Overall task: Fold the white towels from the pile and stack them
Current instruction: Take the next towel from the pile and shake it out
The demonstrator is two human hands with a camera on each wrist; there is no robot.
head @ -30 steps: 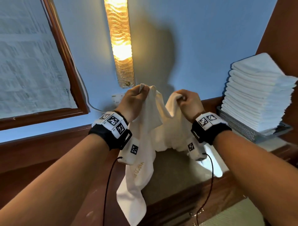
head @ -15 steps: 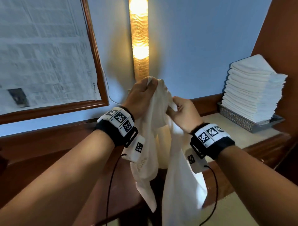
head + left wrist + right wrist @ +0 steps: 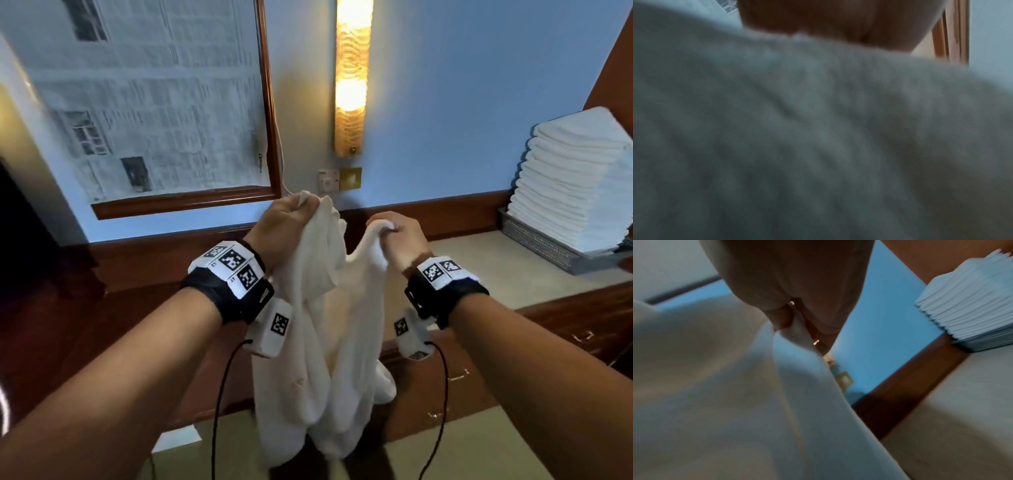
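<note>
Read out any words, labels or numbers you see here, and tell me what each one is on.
No text is readable.
Newspaper sheets covering the window: print too blurred to read.
Left wristband: square coded markers; the tiny characters beside them are illegible.
Right wristband: coded markers only.
Held towel: no lettering visible.

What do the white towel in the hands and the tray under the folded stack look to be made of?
White towel: soft looped terry, probably cotton; the left wrist view shows a fuzzy matte nap, and it hangs limp from left hand and right hand. Grey tray: likely perforated or mesh metal, judging by its fine dotted wall.
</note>
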